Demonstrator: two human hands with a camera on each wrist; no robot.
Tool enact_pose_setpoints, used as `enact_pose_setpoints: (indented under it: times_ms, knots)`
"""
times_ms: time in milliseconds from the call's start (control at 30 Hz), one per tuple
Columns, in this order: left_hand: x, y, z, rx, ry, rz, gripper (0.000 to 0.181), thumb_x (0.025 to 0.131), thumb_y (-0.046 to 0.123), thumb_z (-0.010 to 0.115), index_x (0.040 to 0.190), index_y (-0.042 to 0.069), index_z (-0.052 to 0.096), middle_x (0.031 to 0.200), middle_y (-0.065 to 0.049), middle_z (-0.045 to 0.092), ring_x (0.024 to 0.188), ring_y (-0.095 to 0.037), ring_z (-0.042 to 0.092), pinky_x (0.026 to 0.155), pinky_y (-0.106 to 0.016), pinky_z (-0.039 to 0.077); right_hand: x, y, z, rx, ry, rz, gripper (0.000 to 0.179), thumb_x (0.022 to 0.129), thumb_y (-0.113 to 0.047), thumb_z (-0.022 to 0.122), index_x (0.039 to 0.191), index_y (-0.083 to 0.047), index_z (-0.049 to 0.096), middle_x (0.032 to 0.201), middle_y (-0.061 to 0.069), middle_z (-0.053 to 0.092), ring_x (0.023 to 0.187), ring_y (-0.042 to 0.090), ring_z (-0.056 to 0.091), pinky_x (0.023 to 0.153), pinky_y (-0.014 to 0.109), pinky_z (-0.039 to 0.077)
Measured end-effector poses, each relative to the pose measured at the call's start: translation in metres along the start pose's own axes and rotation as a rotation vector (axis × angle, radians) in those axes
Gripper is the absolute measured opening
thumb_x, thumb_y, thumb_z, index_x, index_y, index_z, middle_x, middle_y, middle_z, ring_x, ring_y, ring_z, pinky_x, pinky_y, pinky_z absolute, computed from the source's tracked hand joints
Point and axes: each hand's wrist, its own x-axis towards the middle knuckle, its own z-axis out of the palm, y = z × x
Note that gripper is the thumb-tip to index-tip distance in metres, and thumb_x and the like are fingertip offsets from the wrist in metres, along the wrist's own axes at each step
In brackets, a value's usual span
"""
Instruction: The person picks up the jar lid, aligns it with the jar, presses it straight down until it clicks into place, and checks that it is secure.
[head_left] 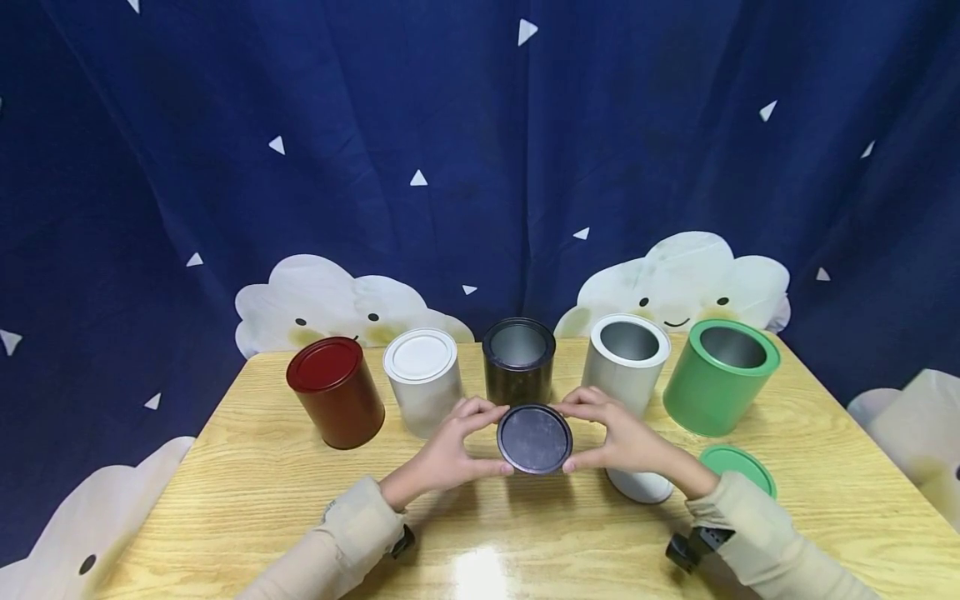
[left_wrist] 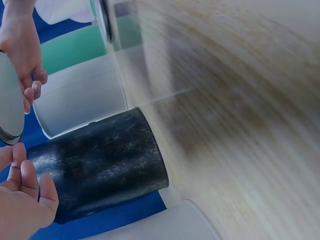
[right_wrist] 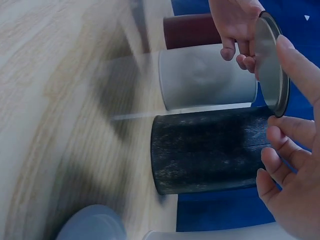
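Observation:
Both hands hold a round black lid [head_left: 535,439] above the table, in front of the open black can [head_left: 519,367]. My left hand [head_left: 456,450] pinches its left edge between thumb and fingers. On the opposite edge, my right hand [head_left: 615,433] grips it the same way. The lid's top faces the head camera, tilted up; its grey underside [right_wrist: 267,65] shows in the right wrist view. In the left wrist view the black can [left_wrist: 100,165] stands just beyond the left fingers.
Left of the black can stand a lidded dark red can [head_left: 337,400] and a lidded white can [head_left: 423,383]. To its right are an open white can [head_left: 622,375] and an open green can [head_left: 708,387]. A white lid [head_left: 640,486] and a green lid [head_left: 738,468] lie on the wooden table [head_left: 247,467].

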Motion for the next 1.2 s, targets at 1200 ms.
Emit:
enact_pose_setpoints:
  times_ms: [1200]
  knots:
    - [0.043, 0.01, -0.037, 0.122, -0.006, 0.013, 0.067, 0.063, 0.023, 0.083, 0.119, -0.002, 0.058, 0.105, -0.007, 0.056, 0.098, -0.019, 0.046, 0.084, -0.035, 0.039, 0.045, -0.002, -0.035, -0.03, -0.018, 0.021, 0.064, 0.058, -0.019, 0.085, 0.114, 0.003, 0.061, 0.099, 0.002, 0.057, 0.092, 0.016, 0.051, 0.079, 0.032, 0.04]
